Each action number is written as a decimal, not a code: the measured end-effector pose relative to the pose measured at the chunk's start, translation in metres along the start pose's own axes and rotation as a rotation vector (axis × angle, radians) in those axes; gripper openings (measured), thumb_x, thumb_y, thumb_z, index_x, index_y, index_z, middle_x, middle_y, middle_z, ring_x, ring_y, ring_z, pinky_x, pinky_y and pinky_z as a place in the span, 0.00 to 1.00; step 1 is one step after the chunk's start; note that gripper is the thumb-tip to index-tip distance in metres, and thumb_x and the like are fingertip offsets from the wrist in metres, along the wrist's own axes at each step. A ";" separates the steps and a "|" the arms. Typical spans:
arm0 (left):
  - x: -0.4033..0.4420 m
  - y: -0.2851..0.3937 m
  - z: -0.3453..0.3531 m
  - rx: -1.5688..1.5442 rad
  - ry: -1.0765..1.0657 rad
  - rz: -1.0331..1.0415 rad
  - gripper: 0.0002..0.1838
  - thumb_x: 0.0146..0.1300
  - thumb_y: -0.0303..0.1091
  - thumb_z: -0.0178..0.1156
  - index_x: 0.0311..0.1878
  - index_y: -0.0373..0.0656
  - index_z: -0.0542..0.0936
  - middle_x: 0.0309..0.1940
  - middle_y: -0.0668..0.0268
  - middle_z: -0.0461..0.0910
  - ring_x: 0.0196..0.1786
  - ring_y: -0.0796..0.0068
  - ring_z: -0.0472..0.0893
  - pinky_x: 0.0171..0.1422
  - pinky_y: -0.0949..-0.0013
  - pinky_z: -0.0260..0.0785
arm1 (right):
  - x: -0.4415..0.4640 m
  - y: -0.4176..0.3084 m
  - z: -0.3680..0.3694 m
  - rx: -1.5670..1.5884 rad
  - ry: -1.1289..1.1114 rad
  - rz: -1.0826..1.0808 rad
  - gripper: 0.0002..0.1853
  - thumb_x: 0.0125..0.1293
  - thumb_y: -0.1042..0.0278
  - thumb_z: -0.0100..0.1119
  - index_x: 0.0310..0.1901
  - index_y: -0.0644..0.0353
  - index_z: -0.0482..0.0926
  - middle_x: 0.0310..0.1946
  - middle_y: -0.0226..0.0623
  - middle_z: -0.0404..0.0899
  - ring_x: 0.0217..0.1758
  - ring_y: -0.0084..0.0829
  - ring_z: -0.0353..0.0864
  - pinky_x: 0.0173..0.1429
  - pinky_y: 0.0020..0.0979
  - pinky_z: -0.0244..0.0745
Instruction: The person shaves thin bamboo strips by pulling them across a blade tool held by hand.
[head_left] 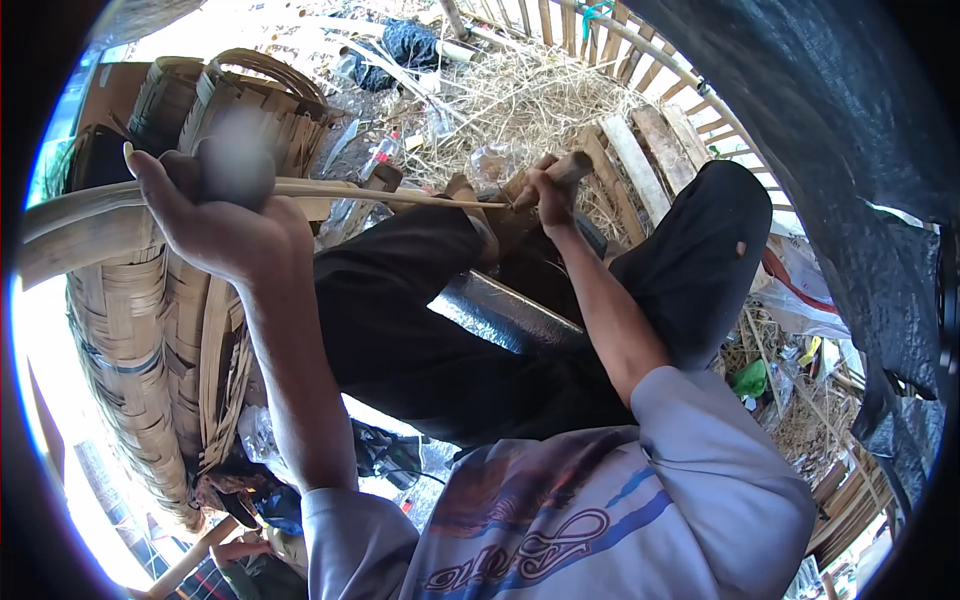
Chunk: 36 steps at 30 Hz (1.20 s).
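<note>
The right hand [550, 198] has its fingers wrapped round a wooden handle [572, 168] between the person's knees; the left hand [245, 228] is raised palm-up with fingers curled, partly obscured by a blur, so its grip cannot be determined. A thin bamboo strip [400, 197] extends from the left hand to near the right. Beyond lie woven bamboo [120, 335] at the left, a plastic bottle [383, 152] and scattered straw [535, 95].

From here I make out a pale tan strip [400, 197], brown checker-woven baskets [125, 325], black trousers [400, 370], a lavender-grey shirt [715, 430] printed purple and maroon.
</note>
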<state>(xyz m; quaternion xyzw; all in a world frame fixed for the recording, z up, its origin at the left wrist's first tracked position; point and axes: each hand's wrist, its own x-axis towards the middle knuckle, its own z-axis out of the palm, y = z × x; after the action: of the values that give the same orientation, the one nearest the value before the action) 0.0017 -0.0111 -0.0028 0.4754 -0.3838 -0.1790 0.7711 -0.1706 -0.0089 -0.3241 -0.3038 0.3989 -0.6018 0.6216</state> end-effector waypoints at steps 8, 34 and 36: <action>-0.005 0.001 0.003 0.001 -0.010 -0.004 0.25 0.71 0.45 0.39 0.17 0.53 0.47 0.12 0.75 0.41 0.16 0.82 0.39 0.19 0.73 0.33 | -0.003 0.017 -0.004 -0.214 -0.043 -0.276 0.07 0.53 0.74 0.54 0.20 0.58 0.70 0.14 0.26 0.70 0.16 0.17 0.68 0.23 0.21 0.66; -0.006 0.000 0.002 -0.005 -0.024 -0.033 0.26 0.71 0.47 0.40 0.17 0.53 0.47 0.12 0.75 0.41 0.16 0.81 0.40 0.20 0.73 0.34 | 0.013 0.061 -0.042 -0.452 0.007 -0.149 0.06 0.53 0.76 0.53 0.21 0.60 0.70 0.14 0.28 0.70 0.18 0.20 0.71 0.22 0.23 0.66; 0.001 0.000 0.010 -0.047 -0.025 -0.008 0.26 0.71 0.47 0.41 0.17 0.53 0.47 0.12 0.75 0.41 0.17 0.82 0.40 0.20 0.73 0.34 | 0.019 0.041 -0.037 -0.439 0.018 -0.146 0.05 0.53 0.76 0.53 0.22 0.59 0.69 0.15 0.29 0.70 0.18 0.19 0.69 0.23 0.22 0.65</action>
<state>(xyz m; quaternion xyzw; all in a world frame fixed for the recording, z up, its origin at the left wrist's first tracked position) -0.0054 -0.0177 0.0002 0.4565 -0.3873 -0.1968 0.7765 -0.1826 -0.0200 -0.3801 -0.4544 0.5029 -0.5465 0.4919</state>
